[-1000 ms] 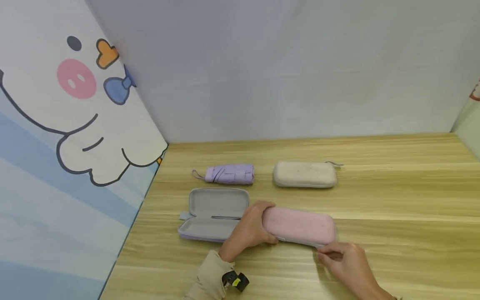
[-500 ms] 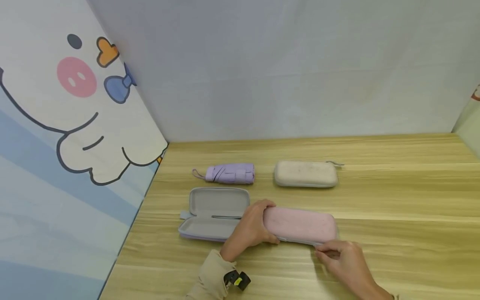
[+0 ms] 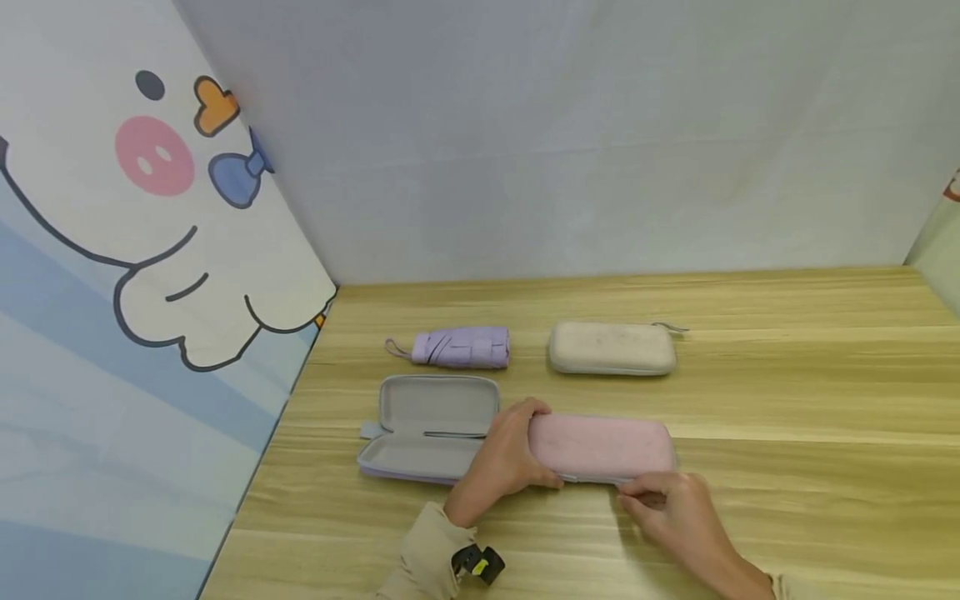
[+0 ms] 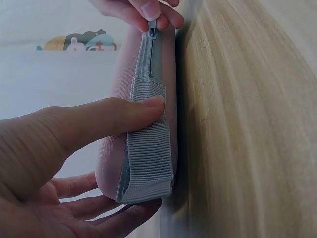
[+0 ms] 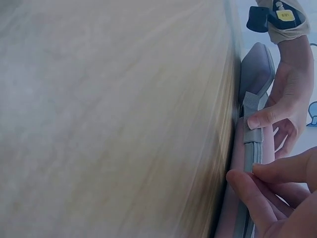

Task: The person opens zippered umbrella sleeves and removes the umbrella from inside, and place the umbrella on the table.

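Note:
A closed-lidded pink zip case (image 3: 602, 447) lies on the table in the head view. My left hand (image 3: 508, 450) grips its left end, the thumb pressed on the grey ribbed strap (image 4: 150, 153) in the left wrist view. At the front edge, my right hand (image 3: 671, 508) pinches the zipper pull (image 4: 152, 29) between thumb and forefinger. In the right wrist view, those fingertips cover the pull on the grey zipper band (image 5: 253, 153). Left of the pink case, partly behind my left hand, an open purple case (image 3: 438, 406) shows its grey lining.
A folded lilac umbrella (image 3: 461, 347) with a wrist loop lies behind the open case. To its right is a closed cream case (image 3: 612, 348) with a pull tab. A pale wall rises behind the wooden table (image 3: 795, 375), and a cartoon-printed panel (image 3: 187, 250) stands at left.
My right hand has slid left along the front zipper of the pink case, still pinching the pull. The case has turned slightly; my left hand keeps its grip.

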`<action>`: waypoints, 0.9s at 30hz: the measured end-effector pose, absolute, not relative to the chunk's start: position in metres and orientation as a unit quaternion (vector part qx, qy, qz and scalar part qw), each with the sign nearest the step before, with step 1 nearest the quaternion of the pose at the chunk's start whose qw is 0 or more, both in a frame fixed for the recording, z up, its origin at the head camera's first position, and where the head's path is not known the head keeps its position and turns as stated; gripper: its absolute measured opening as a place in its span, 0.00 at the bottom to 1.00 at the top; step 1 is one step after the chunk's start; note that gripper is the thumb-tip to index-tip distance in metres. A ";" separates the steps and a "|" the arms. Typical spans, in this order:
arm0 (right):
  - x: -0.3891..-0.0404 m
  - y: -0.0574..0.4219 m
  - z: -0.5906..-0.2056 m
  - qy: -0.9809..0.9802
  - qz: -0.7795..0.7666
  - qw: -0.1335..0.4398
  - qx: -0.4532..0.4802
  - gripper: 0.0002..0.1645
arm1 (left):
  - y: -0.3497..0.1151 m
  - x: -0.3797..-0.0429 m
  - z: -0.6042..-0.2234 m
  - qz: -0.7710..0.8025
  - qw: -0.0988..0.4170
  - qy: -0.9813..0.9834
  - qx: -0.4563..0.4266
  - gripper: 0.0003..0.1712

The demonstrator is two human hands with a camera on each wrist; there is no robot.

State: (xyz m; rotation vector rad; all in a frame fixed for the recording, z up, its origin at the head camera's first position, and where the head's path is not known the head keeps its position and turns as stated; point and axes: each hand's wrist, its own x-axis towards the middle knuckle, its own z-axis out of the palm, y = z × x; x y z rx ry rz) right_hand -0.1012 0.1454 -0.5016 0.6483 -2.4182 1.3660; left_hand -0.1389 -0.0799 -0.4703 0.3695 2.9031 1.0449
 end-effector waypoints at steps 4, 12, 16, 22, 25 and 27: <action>-0.103 0.143 -0.500 -0.842 0.474 0.131 0.221 0.13 | -0.078 -0.138 -0.470 0.334 0.016 0.936 0.113 0.47; -0.104 0.138 -0.495 -0.848 0.477 0.093 0.211 0.12 | -0.077 -0.137 -0.471 0.331 0.002 0.937 0.114 0.47; -0.105 0.138 -0.493 -0.854 0.475 0.061 0.206 0.10 | -0.077 -0.137 -0.471 0.334 -0.001 0.935 0.114 0.48; -0.106 0.137 -0.491 -0.854 0.473 0.041 0.213 0.08 | -0.077 -0.137 -0.471 0.338 0.000 0.934 0.114 0.47; -0.106 0.136 -0.491 -0.853 0.474 0.042 0.214 0.09 | -0.077 -0.137 -0.471 0.339 0.002 0.934 0.113 0.47; -0.106 0.135 -0.490 -0.852 0.474 0.044 0.216 0.09 | -0.077 -0.137 -0.471 0.340 0.003 0.934 0.114 0.47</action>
